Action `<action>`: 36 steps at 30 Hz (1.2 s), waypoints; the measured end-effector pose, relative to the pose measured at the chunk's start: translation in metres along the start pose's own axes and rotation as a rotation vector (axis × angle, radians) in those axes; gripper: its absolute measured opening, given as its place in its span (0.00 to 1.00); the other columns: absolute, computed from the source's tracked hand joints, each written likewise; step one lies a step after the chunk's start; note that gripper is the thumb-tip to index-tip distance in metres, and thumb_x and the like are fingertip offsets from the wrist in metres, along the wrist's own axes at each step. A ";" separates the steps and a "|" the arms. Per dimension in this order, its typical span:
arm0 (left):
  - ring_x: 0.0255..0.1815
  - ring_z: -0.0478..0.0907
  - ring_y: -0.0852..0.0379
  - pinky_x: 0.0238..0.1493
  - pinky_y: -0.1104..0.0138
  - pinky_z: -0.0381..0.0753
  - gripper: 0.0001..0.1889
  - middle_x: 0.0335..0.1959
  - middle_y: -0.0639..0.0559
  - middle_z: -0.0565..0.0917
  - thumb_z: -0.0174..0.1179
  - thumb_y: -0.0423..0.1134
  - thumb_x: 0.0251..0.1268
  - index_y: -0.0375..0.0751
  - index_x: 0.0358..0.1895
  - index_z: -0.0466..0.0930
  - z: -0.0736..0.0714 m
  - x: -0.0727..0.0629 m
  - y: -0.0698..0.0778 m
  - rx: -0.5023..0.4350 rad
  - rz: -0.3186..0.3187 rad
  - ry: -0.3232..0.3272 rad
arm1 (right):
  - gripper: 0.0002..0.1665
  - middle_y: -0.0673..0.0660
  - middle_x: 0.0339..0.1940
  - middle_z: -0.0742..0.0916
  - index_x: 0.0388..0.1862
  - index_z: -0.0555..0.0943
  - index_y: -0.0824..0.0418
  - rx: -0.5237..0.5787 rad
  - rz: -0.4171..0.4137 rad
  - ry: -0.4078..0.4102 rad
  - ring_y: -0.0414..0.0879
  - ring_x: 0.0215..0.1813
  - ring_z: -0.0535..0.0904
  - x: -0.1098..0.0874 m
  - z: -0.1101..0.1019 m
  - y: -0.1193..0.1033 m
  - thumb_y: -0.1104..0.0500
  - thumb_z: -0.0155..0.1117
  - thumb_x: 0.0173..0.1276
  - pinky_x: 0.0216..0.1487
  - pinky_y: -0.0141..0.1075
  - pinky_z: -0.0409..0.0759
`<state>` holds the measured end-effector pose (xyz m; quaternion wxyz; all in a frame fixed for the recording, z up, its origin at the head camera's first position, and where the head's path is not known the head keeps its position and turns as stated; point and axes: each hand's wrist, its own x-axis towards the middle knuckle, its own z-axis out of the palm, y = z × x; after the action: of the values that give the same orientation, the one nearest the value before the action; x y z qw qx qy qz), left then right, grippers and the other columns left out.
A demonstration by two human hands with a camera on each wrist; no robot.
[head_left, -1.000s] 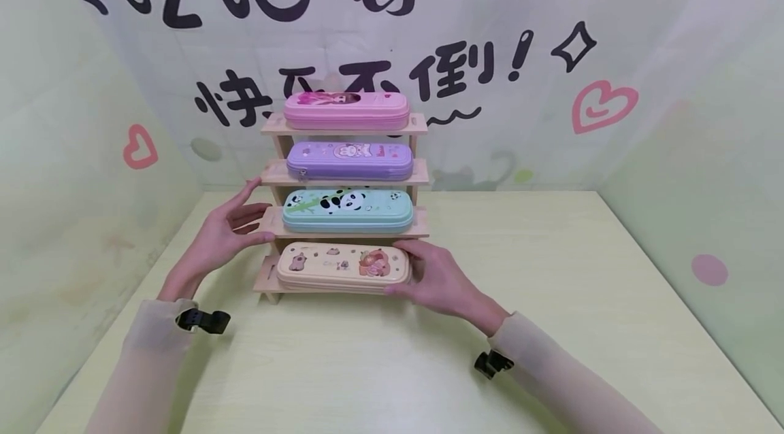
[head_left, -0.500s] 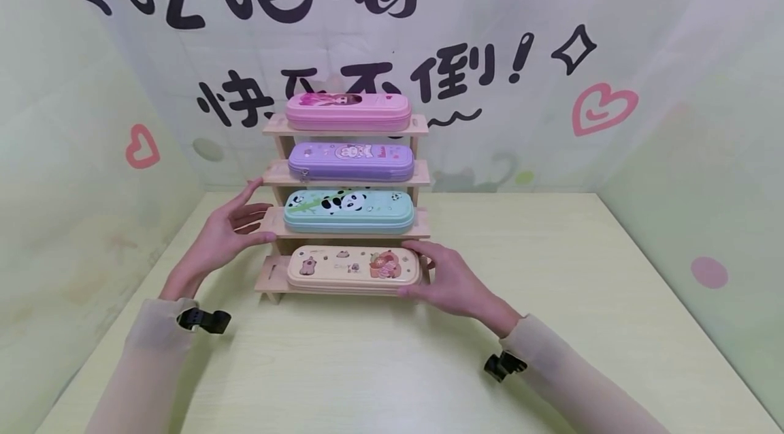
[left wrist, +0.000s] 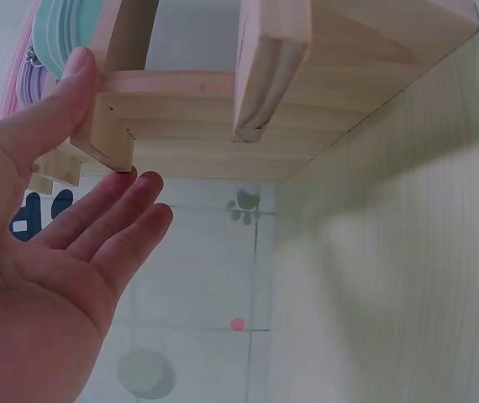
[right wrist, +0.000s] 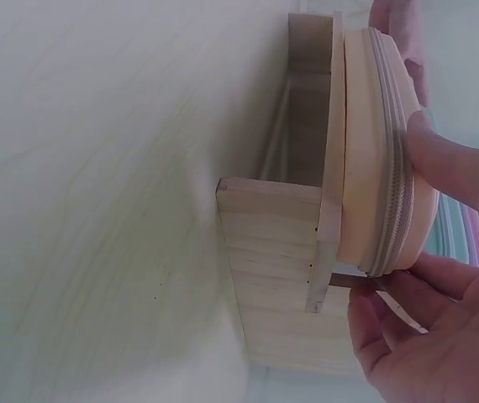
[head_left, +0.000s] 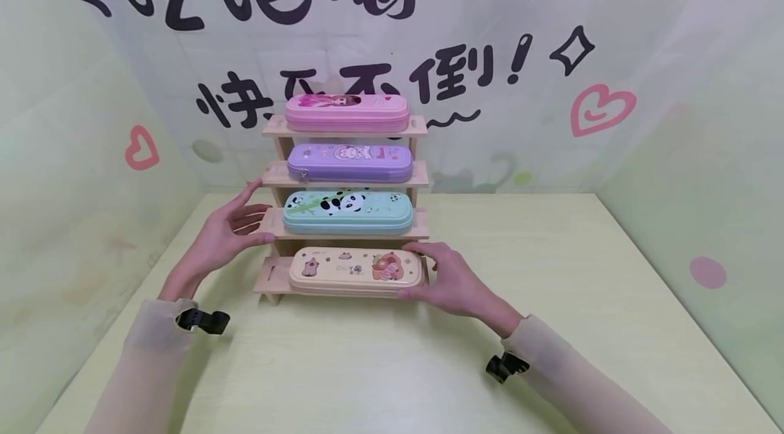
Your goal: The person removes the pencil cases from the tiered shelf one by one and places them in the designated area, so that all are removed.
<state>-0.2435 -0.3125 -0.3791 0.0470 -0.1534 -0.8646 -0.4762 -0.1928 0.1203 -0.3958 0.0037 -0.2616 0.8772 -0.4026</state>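
A wooden step rack [head_left: 275,274] stands on the table with one pencil case on each tier. My left hand [head_left: 214,233] holds the rack's left side; in the left wrist view its thumb [left wrist: 76,84] lies on one side of a shelf's end and its fingers, nearly straight, reach the other side. My right hand [head_left: 450,281] grips the right end of the cream pencil case [head_left: 355,269] on the lowest tier. In the right wrist view, the zip of that case [right wrist: 388,151] shows between thumb and fingers. Part of its right end is hidden.
Above the cream case sit a mint panda pencil case [head_left: 349,211], a purple pencil case [head_left: 350,162] and a pink pencil case [head_left: 347,113]. A pale tabletop [head_left: 520,250] spreads around the rack. A printed cloth [head_left: 490,12] hangs close behind.
My right hand has slid the cream pencil case a little to the right along the lowest tier, mostly in the first half second. The left hand has stayed in place.
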 end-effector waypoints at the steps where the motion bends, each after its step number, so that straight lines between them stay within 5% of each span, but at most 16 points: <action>1: 0.71 0.73 0.31 0.67 0.56 0.77 0.56 0.71 0.29 0.74 0.77 0.35 0.64 0.66 0.87 0.48 0.000 0.000 0.000 -0.001 0.001 0.000 | 0.48 0.58 0.67 0.84 0.71 0.79 0.64 -0.005 0.001 0.002 0.55 0.65 0.78 0.000 0.000 0.000 0.50 0.89 0.54 0.59 0.57 0.83; 4: 0.70 0.74 0.31 0.67 0.49 0.75 0.56 0.71 0.29 0.74 0.77 0.35 0.63 0.66 0.87 0.48 -0.001 0.001 0.000 -0.007 0.000 0.001 | 0.51 0.59 0.67 0.84 0.73 0.78 0.64 -0.019 -0.001 0.008 0.55 0.63 0.78 0.000 0.001 0.000 0.48 0.89 0.54 0.60 0.58 0.81; 13: 0.70 0.74 0.29 0.65 0.56 0.77 0.57 0.71 0.28 0.74 0.77 0.34 0.63 0.66 0.87 0.48 -0.001 -0.004 -0.004 -0.029 -0.013 -0.008 | 0.51 0.59 0.65 0.84 0.73 0.76 0.68 -0.039 0.001 -0.023 0.52 0.59 0.79 0.002 0.005 -0.002 0.49 0.89 0.54 0.60 0.52 0.82; 24: 0.69 0.74 0.29 0.65 0.49 0.76 0.56 0.71 0.28 0.74 0.77 0.34 0.63 0.66 0.87 0.48 0.000 -0.001 -0.004 -0.022 -0.005 -0.007 | 0.53 0.62 0.72 0.80 0.74 0.77 0.66 -0.018 0.046 -0.022 0.60 0.69 0.77 0.000 0.002 -0.003 0.49 0.90 0.52 0.70 0.56 0.77; 36: 0.69 0.74 0.28 0.64 0.53 0.78 0.57 0.72 0.28 0.73 0.77 0.35 0.63 0.67 0.87 0.47 -0.001 0.000 -0.001 -0.013 -0.006 -0.008 | 0.48 0.56 0.65 0.84 0.68 0.81 0.64 0.077 0.017 0.035 0.54 0.60 0.81 -0.009 -0.006 0.006 0.50 0.91 0.50 0.63 0.58 0.81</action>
<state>-0.2436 -0.3137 -0.3797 0.0413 -0.1530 -0.8621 -0.4814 -0.1889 0.1325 -0.3977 0.0019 -0.2469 0.8631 -0.4405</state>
